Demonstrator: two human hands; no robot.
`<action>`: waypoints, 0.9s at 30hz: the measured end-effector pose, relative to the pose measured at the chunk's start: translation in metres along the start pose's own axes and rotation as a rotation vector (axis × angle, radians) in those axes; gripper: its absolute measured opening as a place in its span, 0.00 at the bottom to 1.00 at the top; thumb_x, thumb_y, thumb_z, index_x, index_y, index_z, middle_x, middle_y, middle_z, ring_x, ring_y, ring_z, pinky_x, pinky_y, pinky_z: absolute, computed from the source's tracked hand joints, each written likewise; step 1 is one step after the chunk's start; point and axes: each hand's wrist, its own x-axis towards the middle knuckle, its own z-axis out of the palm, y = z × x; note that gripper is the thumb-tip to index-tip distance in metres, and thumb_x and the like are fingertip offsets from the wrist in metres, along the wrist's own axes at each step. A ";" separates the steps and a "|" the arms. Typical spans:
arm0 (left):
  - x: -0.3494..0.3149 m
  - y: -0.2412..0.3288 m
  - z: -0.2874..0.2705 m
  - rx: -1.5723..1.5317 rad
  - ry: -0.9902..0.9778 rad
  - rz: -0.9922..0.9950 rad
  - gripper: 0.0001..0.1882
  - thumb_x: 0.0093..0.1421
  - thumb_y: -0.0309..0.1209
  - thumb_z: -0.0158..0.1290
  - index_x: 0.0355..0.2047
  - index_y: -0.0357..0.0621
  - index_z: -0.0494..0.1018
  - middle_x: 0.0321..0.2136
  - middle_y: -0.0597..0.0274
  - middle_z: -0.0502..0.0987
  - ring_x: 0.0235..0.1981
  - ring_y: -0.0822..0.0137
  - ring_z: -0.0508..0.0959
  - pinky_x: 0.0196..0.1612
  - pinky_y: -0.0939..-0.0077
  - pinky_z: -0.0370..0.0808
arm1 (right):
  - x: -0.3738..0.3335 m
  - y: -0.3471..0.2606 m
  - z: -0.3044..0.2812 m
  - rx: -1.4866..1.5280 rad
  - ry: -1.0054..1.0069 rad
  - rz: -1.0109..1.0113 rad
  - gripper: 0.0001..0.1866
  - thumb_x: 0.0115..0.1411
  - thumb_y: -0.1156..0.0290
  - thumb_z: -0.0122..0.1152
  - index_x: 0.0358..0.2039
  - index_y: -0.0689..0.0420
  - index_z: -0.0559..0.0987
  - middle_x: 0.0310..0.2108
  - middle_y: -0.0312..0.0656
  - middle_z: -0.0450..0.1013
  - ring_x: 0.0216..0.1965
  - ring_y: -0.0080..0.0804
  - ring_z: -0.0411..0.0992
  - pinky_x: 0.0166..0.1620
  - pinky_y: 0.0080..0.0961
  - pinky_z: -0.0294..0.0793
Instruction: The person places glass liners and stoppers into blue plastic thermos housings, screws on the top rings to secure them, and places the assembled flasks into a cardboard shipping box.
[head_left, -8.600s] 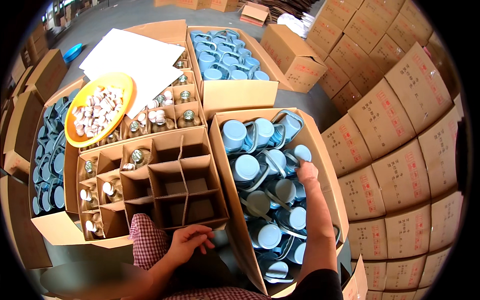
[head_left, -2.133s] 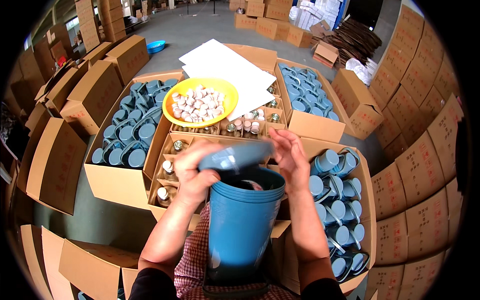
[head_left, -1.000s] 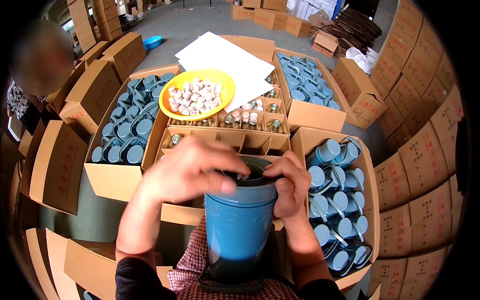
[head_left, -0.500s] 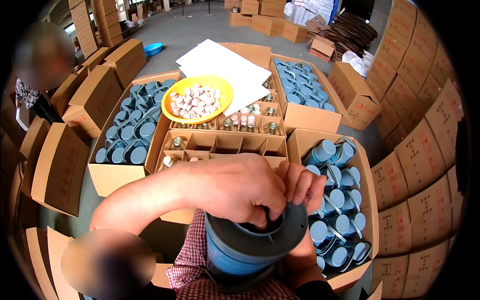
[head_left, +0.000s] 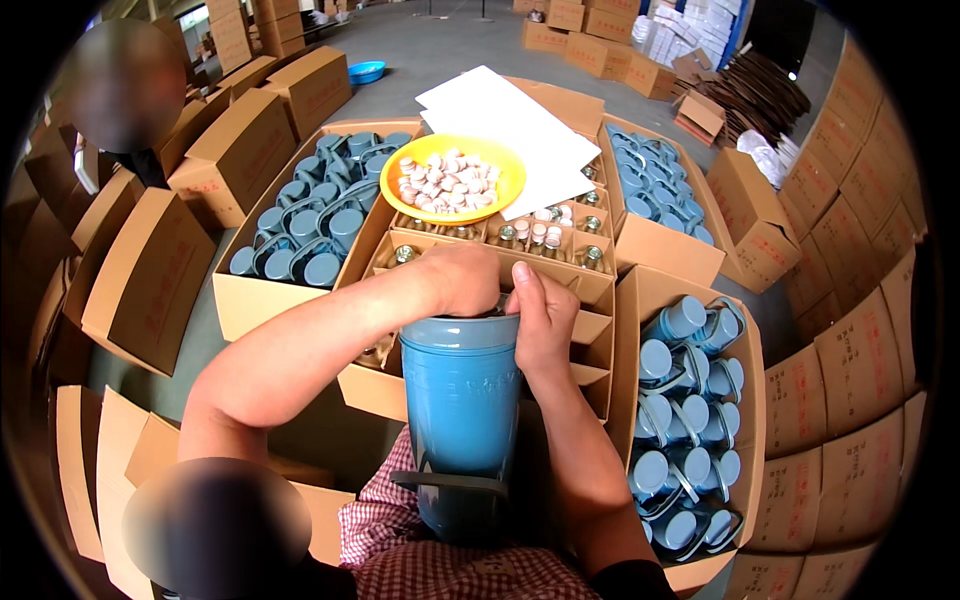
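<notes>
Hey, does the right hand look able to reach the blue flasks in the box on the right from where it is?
Probably yes. The right hand grips the rim of the blue flask, and the open box of flasks lies just beside that forearm, nothing between them, though it must first let go.

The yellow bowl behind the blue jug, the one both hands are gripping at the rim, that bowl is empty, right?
Not quite. The head view shows the yellow bowl heaped with small pale stoppers, not empty. The rest holds: it sits behind the blue jug, and the left hand and right hand are both at the jug's rim.
</notes>
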 end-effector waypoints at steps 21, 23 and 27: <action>-0.021 0.011 -0.007 -0.209 -0.060 0.734 0.09 0.46 0.31 0.59 0.25 0.40 0.74 0.23 0.52 0.75 0.28 0.54 0.76 0.32 0.65 0.71 | -0.004 0.012 -0.043 0.799 -0.097 -0.031 0.24 0.64 0.66 0.38 0.09 0.53 0.61 0.11 0.36 0.60 0.15 0.28 0.58 0.24 0.23 0.62; -0.011 0.003 0.001 -0.137 0.066 0.520 0.10 0.46 0.32 0.58 0.26 0.39 0.72 0.24 0.50 0.76 0.30 0.51 0.76 0.34 0.62 0.71 | -0.002 0.016 -0.031 0.568 -0.010 0.077 0.24 0.64 0.66 0.40 0.09 0.54 0.60 0.11 0.36 0.59 0.15 0.27 0.58 0.23 0.24 0.62; 0.013 -0.023 0.012 -0.175 0.130 0.303 0.10 0.46 0.32 0.59 0.27 0.39 0.74 0.24 0.51 0.77 0.30 0.56 0.78 0.35 0.66 0.72 | 0.013 0.054 -0.015 0.498 -0.013 0.227 0.23 0.64 0.66 0.42 0.10 0.54 0.60 0.11 0.39 0.59 0.16 0.28 0.58 0.26 0.28 0.64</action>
